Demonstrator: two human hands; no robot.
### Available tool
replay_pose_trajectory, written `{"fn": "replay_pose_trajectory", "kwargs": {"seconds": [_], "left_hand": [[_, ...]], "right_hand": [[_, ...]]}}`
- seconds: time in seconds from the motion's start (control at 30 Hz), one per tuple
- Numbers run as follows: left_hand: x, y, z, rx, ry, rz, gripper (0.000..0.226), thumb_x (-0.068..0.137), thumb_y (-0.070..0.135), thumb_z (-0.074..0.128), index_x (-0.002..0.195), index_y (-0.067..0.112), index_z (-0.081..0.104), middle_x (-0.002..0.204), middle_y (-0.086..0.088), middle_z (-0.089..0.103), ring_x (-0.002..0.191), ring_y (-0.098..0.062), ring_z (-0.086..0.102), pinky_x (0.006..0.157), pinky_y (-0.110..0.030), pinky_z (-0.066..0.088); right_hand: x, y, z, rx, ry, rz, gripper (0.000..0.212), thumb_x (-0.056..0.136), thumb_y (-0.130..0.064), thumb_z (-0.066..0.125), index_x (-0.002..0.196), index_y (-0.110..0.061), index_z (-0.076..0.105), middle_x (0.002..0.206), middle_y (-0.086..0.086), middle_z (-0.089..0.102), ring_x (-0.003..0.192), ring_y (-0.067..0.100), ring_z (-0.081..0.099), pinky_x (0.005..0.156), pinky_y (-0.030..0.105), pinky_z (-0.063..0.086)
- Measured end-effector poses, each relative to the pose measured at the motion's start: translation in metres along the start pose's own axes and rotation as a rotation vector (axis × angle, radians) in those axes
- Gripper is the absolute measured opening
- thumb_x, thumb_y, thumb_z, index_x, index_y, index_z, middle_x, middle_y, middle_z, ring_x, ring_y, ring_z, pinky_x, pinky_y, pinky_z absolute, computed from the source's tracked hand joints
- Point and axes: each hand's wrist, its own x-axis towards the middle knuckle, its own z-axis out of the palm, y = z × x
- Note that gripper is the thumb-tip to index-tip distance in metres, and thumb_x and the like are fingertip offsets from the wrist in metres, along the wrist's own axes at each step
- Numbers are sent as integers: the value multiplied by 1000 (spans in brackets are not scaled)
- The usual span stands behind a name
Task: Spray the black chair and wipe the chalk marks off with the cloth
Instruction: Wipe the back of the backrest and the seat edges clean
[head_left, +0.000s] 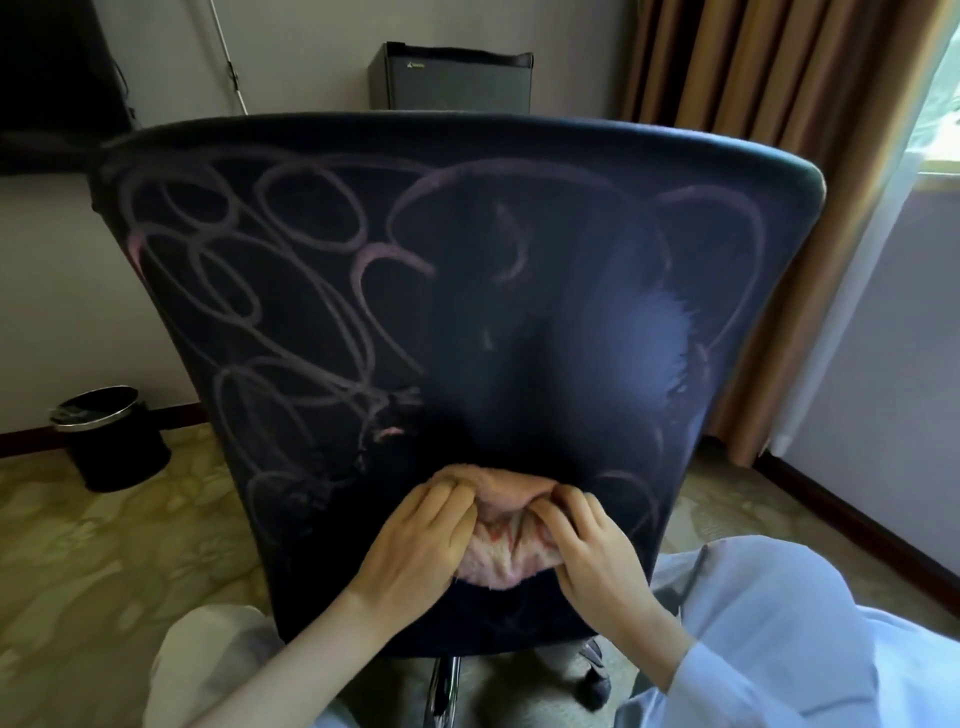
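The black chair fills the view, its backrest turned toward me. Looping pink chalk marks cover its left half and edges; the middle and right look darker and smeared. A pinkish cloth lies against the lower backrest. My left hand grips the cloth's left side with curled fingers. My right hand grips its right side the same way. No spray bottle is in view.
A black waste bin stands on the patterned carpet at the left. A small dark fridge sits against the far wall. Brown curtains and a window are at the right. The chair's metal post shows below the backrest.
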Motion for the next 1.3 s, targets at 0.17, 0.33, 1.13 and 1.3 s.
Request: {"fn": "replay_pose_trajectory", "kwargs": {"seconds": [0.17, 0.33, 1.13, 1.3], "left_hand": [[19, -12, -11, -12, 158, 129, 29, 85, 5, 55, 114, 7, 56, 115, -8, 63, 109, -22, 55, 90, -36, 50], [84, -41, -79, 51, 373, 97, 25, 89, 3, 65, 113, 7, 61, 112, -11, 68, 104, -29, 62, 89, -44, 50], [36, -42, -36, 46, 258, -12, 25, 82, 4, 67, 107, 2, 69, 114, -13, 68, 110, -25, 56, 96, -41, 48], [106, -44, -82, 48, 489, -1, 17, 91, 1, 63, 106, -2, 69, 113, -16, 67, 104, -32, 61, 89, -46, 51]], "right_hand": [[25, -3, -32, 44, 129, 23, 41, 76, -8, 46, 115, -6, 59, 115, 12, 51, 96, 30, 53, 72, 37, 54], [101, -14, -101, 41, 392, -42, 42, 79, -5, 49, 119, -2, 62, 118, 20, 56, 103, 34, 51, 84, 38, 48], [80, -18, -60, -19, 321, -180, 39, 75, 6, 54, 111, -3, 68, 123, 8, 55, 100, 29, 51, 82, 36, 51], [121, -4, -124, -56, 493, -151, 31, 84, 1, 58, 114, 0, 66, 120, 20, 58, 99, 38, 52, 95, 35, 40]]}}
